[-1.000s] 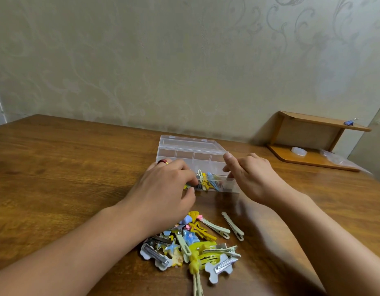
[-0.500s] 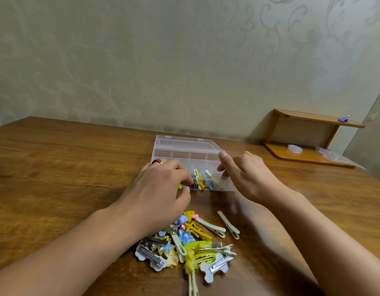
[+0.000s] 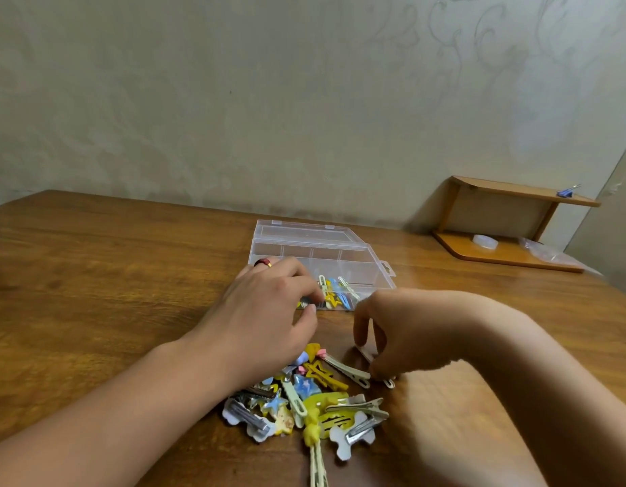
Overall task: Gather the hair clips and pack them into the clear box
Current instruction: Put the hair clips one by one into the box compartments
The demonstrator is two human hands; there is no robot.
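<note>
**Right hand on a loose clip, left hand at the box: where it can slip**

Right hand [image 3: 402,332] is down on the table [image 3: 111,275] just right of the pile of hair clips [image 3: 304,402], fingers curled downward onto a pale slim clip [image 3: 366,356] that lies apart from the heap. The fingertips pinch or press it; whether it has left the wood cannot be told. Left hand [image 3: 265,311], wearing a red ring [image 3: 263,262], reaches into the near left end of the clear box [image 3: 339,261], fingers bent among the clips already packed [image 3: 334,293] there; whether it grips one of them is hidden by its own knuckles.

Risks, as I judge them:
- The slim clip is flat and smooth on polished wood, so a shallow pinch could skid it rightward or flick it away.
- The right wrist sits close over the pile's near right side; sweeping toward the box could drag the white bone-shaped clip [image 3: 353,437] or the beige one beside it out of the heap.
- The box is light plastic. A push from the left hand could slide it farther off, toward its open lid [image 3: 304,232] lying behind.
- Clips are crowded into the near row while the far compartments look bare; more dropped on top may spill over the low front wall.

Room is generous. Bare table spreads far to the left and right of the box, and the wooden shelf [image 3: 515,219] stands well apart at the far right. The tight spot is the narrow strip between pile and box, where both hands meet. One long clip [image 3: 316,465] runs off the near edge of view, so the table edge there cannot be seen.
</note>
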